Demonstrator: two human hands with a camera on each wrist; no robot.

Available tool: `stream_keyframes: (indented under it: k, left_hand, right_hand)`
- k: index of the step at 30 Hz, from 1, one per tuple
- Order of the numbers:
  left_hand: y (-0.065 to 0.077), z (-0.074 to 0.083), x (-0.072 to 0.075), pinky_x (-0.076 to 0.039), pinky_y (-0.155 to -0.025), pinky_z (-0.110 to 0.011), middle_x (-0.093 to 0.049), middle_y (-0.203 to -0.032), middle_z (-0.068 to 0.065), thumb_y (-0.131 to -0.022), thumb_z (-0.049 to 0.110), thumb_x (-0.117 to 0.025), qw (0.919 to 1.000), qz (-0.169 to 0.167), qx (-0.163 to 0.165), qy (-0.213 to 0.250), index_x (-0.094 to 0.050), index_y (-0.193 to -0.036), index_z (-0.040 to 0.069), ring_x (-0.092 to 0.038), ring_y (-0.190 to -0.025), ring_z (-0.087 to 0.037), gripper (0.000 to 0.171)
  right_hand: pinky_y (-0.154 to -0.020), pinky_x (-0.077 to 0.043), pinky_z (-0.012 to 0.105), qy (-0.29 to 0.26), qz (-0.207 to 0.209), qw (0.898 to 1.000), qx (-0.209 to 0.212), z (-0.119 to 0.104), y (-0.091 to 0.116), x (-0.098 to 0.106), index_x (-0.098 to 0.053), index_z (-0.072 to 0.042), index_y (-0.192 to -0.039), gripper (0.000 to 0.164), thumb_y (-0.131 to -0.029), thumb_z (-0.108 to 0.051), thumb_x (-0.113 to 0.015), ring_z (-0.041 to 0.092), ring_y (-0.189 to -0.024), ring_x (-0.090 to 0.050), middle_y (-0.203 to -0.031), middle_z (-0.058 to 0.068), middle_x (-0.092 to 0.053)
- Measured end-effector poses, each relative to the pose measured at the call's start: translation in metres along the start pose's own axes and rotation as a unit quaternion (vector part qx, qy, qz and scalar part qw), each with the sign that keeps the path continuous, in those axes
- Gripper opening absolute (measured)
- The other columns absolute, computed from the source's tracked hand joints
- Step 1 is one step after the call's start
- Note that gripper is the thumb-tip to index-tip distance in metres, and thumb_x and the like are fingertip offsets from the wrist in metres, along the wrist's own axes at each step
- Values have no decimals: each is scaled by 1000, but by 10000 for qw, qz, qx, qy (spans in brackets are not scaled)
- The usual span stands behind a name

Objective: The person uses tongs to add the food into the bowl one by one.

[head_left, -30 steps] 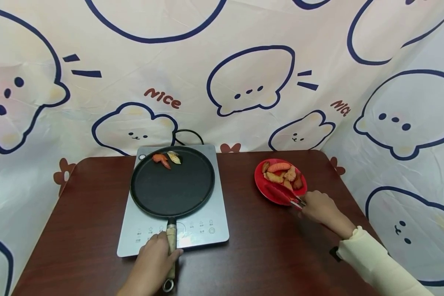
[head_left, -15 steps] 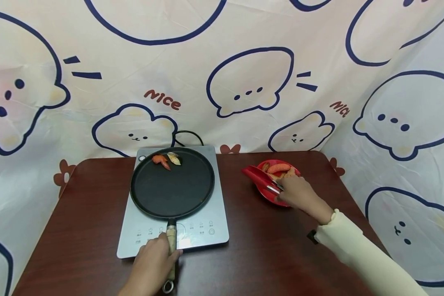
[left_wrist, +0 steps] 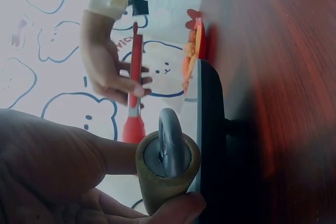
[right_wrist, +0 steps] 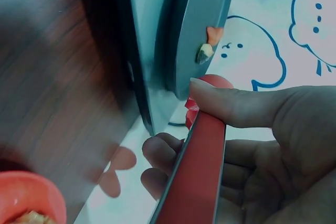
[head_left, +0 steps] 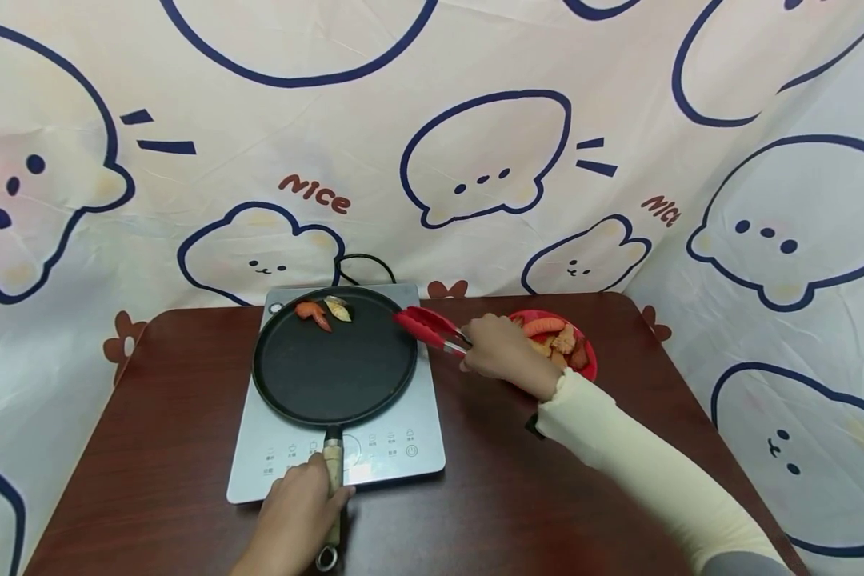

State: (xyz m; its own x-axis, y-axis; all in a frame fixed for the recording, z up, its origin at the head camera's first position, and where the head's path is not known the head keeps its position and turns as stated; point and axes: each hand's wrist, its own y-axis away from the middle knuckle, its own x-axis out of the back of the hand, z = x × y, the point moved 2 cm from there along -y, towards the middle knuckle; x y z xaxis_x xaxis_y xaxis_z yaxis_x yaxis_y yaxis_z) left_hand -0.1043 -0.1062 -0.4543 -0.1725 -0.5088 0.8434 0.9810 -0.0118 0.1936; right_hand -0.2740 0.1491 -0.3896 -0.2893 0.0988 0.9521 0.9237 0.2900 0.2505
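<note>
My left hand (head_left: pixel 294 512) grips the tan handle (head_left: pixel 334 464) of a round black frying pan (head_left: pixel 334 368). In the left wrist view, the handle's end cap (left_wrist: pixel 168 163) and metal ring show between thumb and fingers. With my right hand (head_left: pixel 507 352) I hold red-tipped tongs (head_left: pixel 428 326), their tips over the pan's right rim. My right thumb presses on the red tongs arm (right_wrist: pixel 194 171) in the right wrist view. Any food between the tips is hidden. An orange-red food piece (head_left: pixel 313 312) and a pale yellow piece (head_left: pixel 338 309) lie at the pan's back.
Beneath the pan is a silver induction cooker (head_left: pixel 403 456), its black cable (head_left: pixel 370 256) running behind. A red plate (head_left: pixel 590 370), partly behind my right arm, holds a sausage (head_left: pixel 543 326) and several fried pieces. A patterned cloth (head_left: pixel 490 160) hangs behind the brown table (head_left: pixel 151 440).
My right hand has moved left with the tongs, from the red plate to the pan's right edge. My left hand stays on the handle, and the pan has not moved.
</note>
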Motion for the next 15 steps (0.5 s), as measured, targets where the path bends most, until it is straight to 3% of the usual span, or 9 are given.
stream_keyframes:
  k: [7, 15]
  left_hand:
    - [-1, 0, -4, -54, -60, -42, -65, -76, -14, -83, 21, -86, 9999, -41, 15, 142, -61, -99, -13, -64, -68, -24, 45]
    - [-2, 0, -2, -54, -58, -40, -65, -76, -15, -83, 21, -85, 9999, -27, 3, 162, -60, -101, -15, -64, -67, -23, 47]
  right_hand:
    - [-56, -50, 28, -15, 141, 9999, 8, -21, -23, -9, -72, -8, -96, 28, -81, -26, -87, 20, -63, -60, -72, 3, -66]
    - [-47, -43, 26, 105, 293, 9993, 224, -46, -42, -13, -72, -6, -86, 12, -90, -17, -73, 18, -55, -55, -63, 3, -61]
